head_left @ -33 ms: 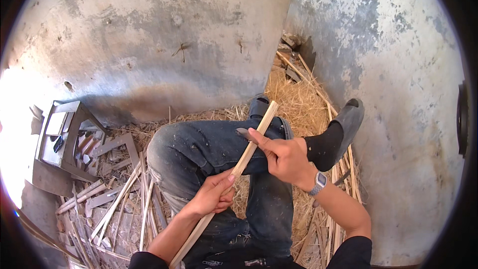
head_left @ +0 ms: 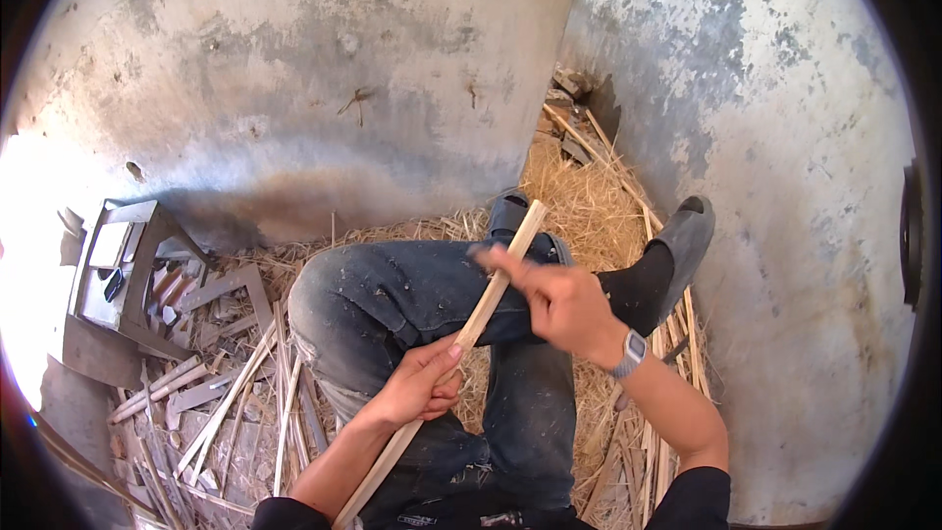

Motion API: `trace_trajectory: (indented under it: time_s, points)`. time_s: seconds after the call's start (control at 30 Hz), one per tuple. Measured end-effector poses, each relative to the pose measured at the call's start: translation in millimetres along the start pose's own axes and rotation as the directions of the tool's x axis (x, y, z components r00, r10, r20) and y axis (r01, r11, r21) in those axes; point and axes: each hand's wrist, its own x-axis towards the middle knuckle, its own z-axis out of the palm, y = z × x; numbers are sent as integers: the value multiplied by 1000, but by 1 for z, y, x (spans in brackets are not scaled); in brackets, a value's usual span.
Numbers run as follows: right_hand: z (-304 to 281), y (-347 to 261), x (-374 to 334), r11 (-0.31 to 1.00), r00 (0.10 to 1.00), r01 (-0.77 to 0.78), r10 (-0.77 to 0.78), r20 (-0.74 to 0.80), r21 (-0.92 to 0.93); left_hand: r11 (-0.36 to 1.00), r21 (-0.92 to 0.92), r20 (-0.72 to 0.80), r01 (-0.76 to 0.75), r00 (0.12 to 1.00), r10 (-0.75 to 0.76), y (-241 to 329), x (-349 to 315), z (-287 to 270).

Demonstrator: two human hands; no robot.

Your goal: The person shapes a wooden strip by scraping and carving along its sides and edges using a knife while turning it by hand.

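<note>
A long, pale, squared wooden strip slants across my raised leg, its far end beyond the thigh and its near end running down by my left forearm. My left hand is closed around it at mid-length, thumb on top. My right hand is closed on a knife, its dark blade blurred beside the strip's upper part. The index finger stretches toward the strip, and the fist hides the knife's handle. Whether the blade touches the wood I cannot tell.
Straw-like shavings and long wooden strips cover the floor on the right. More sticks lie at the left, near a small wooden stool-like frame. Worn plaster walls stand ahead and at the right.
My right hand has shifted slightly, and the blade and fingertip are now smeared by motion. My left hand and the wooden strip stay in place.
</note>
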Motion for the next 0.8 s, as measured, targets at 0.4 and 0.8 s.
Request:
trace_trajectory:
  time_s: [0.4,0.8]
  points:
    - [-16,12,-17,993,987,-67,81,-141,98,1000,23,22,20,1000,-20,12,1,29]
    - [-61,-9,-41,972,880,-40,144,-453,230,875,452,-128,-173,958,256,-5,-62,78]
